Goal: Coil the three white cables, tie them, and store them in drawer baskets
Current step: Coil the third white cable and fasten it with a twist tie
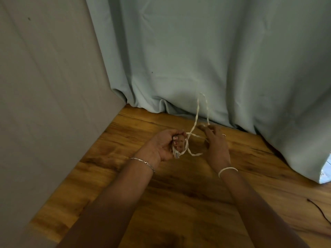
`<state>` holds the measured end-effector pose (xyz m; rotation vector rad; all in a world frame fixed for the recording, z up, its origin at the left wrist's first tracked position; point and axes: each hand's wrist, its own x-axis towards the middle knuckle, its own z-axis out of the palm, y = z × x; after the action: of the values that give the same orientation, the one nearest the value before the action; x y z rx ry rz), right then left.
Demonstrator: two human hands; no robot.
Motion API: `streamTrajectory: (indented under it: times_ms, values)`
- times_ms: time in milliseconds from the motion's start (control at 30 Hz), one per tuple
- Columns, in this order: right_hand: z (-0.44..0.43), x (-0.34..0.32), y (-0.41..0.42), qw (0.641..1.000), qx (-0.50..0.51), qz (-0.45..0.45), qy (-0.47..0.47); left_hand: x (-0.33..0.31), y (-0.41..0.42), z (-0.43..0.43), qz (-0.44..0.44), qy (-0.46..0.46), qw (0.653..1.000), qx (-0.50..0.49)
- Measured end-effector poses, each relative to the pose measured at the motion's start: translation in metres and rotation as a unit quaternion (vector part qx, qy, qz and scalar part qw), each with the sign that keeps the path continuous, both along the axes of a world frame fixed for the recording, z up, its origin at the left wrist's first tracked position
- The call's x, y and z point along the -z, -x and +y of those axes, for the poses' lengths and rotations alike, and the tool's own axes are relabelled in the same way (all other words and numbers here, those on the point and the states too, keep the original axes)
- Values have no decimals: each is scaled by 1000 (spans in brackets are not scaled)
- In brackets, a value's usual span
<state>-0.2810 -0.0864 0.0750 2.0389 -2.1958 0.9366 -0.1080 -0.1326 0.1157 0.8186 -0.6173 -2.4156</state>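
Wood floor (pixel 179 197) by the curtain (pixel 197 51): coiling step, left hand (pixel 163 144) gripped the white cable (pixel 197 108) coil just above it, right hand (pixel 216 142) carried a loop at its fingertips, grip unclear; next probably another wrap, then tying.

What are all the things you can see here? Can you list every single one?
thin twisted white cable: one, white, middle, partly coiled, one loop standing up
smooth wooden surface: one, orange-brown, under everything
hanging cloth curtain: one, pale blue-green, behind, reaching down to the wood
flat grey panel: one, grey, left side
thin dark cord: one, dark, on the wood, far right
silver chain bracelet: one, silver, left wrist
thin white wristband: one, white, right wrist
small ring: one, silvery, on a finger right of the cable
left hand: one, fingers curled round the coil
right hand: one, fingertips at the loop's end; grip too blurred to tell
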Motion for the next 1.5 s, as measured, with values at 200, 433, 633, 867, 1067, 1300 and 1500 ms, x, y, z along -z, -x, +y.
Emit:
streamTrajectory:
  times_ms: [200, 433, 633, 867, 1067, 1300, 1500]
  values:
    - [0, 2, 7, 967, -98, 228, -62, 8, 0, -1, 14, -51, 999, 6]
    - [1, -3, 7, 958, -55, 210, -189, 10, 11, 6, 73, -81, 994, -33]
    - [5, 11, 1, 833, 41, -530, -156, 3, 12, -4, 139, -86, 978, -128]
    - [6, 1, 1, 542, -16, -834, -97, 6, 8, -12, 115, -86, 978, -148]
    - [0, -7, 2, 918, 29, -375, -128, -3, 2, -10, 136, -105, 976, -132]
    - [8, -5, -24, 961, -106, 113, -228, -14, 16, -11, 150, -50, 971, -179]
    - [9, -18, -41, 950, -165, 157, -214, 7, 25, -13, 59, -8, 953, -297]
